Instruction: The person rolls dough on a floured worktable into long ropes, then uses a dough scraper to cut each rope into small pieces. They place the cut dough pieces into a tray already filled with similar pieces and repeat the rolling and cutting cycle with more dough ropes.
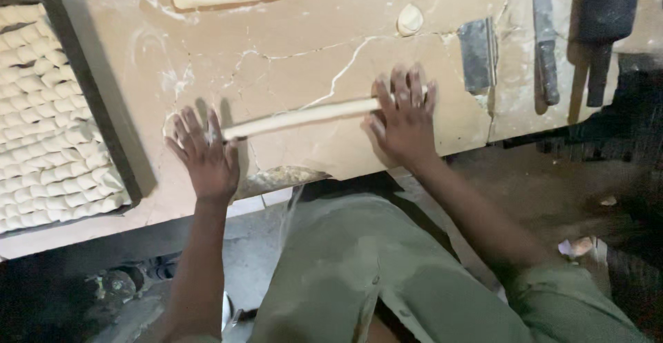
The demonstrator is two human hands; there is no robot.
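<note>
Here the dough rope runs left to right, right end slightly farther, seemingly under flat, spread left hand and right hand

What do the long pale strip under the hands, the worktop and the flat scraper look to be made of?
The strip looks like soft raw dough: pale, matte, rolled into a rope under the left hand and right hand. The worktop seems polished stone, likely marble: beige with white veins and cracks. The scraper looks like dull grey metal.

A bakery: floured marble worktop, tray of cut dough pieces.
</note>
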